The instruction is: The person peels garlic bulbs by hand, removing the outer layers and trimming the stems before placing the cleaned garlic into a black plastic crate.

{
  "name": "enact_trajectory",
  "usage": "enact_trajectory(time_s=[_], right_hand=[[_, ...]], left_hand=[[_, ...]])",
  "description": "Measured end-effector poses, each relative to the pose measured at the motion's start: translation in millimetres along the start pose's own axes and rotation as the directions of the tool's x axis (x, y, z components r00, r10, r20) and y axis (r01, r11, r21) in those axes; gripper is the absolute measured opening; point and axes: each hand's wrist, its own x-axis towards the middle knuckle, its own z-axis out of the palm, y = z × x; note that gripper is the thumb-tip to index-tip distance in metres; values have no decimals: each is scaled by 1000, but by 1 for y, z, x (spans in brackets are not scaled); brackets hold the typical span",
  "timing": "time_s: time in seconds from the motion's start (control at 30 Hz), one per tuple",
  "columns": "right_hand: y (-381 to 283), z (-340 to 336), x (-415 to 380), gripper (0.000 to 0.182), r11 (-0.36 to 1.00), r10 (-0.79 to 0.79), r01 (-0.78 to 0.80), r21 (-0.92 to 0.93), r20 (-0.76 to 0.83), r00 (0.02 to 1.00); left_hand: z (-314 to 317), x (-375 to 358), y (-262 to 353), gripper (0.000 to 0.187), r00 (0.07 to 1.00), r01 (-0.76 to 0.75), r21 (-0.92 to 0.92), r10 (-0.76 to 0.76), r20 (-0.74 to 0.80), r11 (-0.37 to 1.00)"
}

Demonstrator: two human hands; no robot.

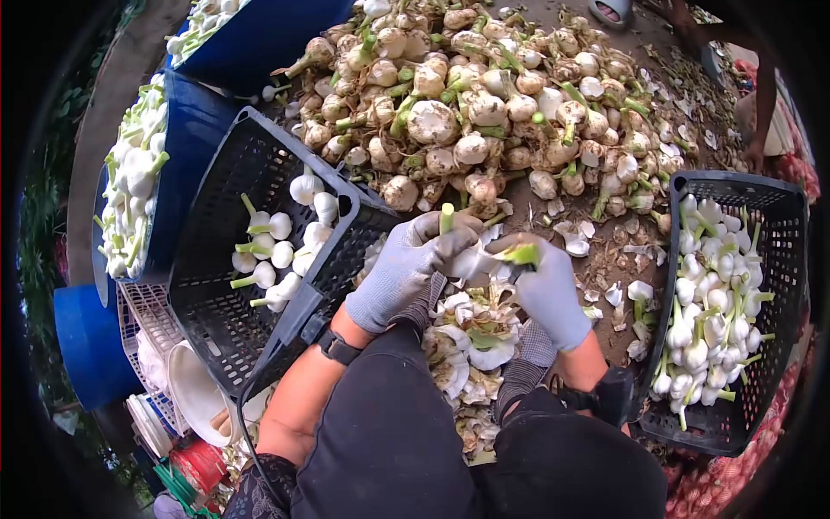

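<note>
My left hand (pixel 406 268), in a grey-white work glove, is closed around a garlic bulb (pixel 469 262) whose cut green stem (pixel 446 219) points up between the fingers. My right hand (pixel 552 294), gloved the same way, is closed on a strip of garlic skin (pixel 524 253) with a green end, close beside the bulb. Part of the bulb is hidden by the fingers, and the right fingertips are slightly blurred. Below both hands, between my legs, lies a heap of peeled-off garlic skins (pixel 471 346).
Ahead rises a large pile of unpeeled, soil-stained garlic (pixel 432 121). A black crate (pixel 212 298) with several cleaned bulbs stands at left; another black crate (pixel 742 424), fuller, at right. Blue barrels (pixel 194 117) with garlic stand far left. Another person's arm (pixel 765 104) shows top right.
</note>
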Motion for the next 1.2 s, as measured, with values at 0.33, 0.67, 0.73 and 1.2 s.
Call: enact_trajectory(time_s=[0.33,0.67,0.73,1.2], right_hand=[[10,5,-42,23,637,396,366,-678,696,600],[57,21,93,33,987,80,-110,-119,-236,968],[67,40,122,35,915,43,-144,-378,-264,964],[26,6,11,17,865,229,-283,414,177,957]], left_hand=[[-13,-2,27,44,971,-235,-689,132,-199,686],[-38,-36,89,46,443,-386,795,850,-284,467],[-18,-23,75,35,695,-477,744,719,-6,467],[18,32,-23,63,926,-366,742,298,232,561]])
